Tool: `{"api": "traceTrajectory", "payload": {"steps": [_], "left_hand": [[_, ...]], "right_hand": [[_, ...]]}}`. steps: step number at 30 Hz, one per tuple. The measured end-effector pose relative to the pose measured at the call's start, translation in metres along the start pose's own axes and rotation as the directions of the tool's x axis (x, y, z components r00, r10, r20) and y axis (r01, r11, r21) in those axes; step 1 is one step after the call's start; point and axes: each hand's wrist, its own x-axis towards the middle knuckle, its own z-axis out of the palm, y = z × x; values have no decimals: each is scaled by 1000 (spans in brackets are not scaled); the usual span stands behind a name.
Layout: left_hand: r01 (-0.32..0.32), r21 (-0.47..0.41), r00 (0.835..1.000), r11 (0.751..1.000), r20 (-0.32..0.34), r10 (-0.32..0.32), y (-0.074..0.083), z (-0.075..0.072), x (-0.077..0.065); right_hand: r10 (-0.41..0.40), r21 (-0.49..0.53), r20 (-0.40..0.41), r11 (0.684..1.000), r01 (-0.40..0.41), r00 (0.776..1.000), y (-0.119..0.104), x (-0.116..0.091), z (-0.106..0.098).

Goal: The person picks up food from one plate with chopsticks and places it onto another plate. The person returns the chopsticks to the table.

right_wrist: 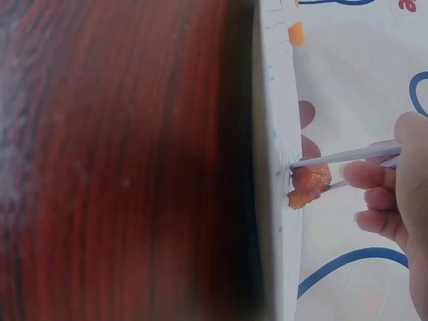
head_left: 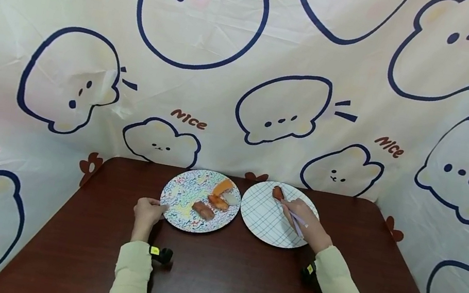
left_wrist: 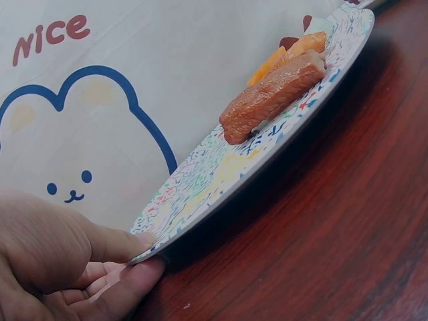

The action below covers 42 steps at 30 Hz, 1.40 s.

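Note:
My left hand point(head_left: 148, 212) pinches the near-left rim of a round plate with a colourful speckled pattern point(head_left: 178, 197), thumb on top and fingers beneath. On that plate lie a brown meat strip point(left_wrist: 274, 97), a golden-brown piece point(head_left: 218, 202), an orange piece point(head_left: 223, 187) and a whitish piece point(head_left: 231, 199). My right hand point(head_left: 307, 222) holds a pair of pale purple chopsticks point(right_wrist: 361, 158) over a white plate with a grid pattern point(head_left: 257, 213). Their tips are on either side of a glossy reddish-brown food piece point(right_wrist: 311, 179), at that plate's surface toward the back.
Both plates stand side by side near the back edge of a dark brown wooden table point(head_left: 214, 289). Behind and beside it hangs a pale cloth point(head_left: 219, 97) with bear drawings. A dark wrist device point(head_left: 161, 254) sits on my left sleeve.

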Motion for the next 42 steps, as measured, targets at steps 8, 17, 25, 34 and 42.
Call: {"api": "traceTrajectory", "payload": {"steps": [8, 17, 25, 34, 42], "left_hand": [[8, 4, 1000, 1000, 5, -8, 0, 0, 2], [7, 2, 1000, 1000, 9, -7, -1, -1, 0], [-7, 5, 1000, 1000, 6, 7, -2, 0, 1], [-9, 11, 1000, 1000, 9, 9, -1, 1, 2], [-6, 20, 1000, 1000, 0, 6, -2, 1, 1]], "right_hand": [[-4, 54, -26, 999, 5, 1000, -8, -4, -11], [151, 267, 107, 948, -174, 983, 5, -5, -4], [163, 314, 124, 929, -194, 979, 12, -5, 1], [142, 263, 225, 944, -200, 964, 2, -1, -6], [3, 128, 179, 991, -26, 984, -13, 3, -10]]}}
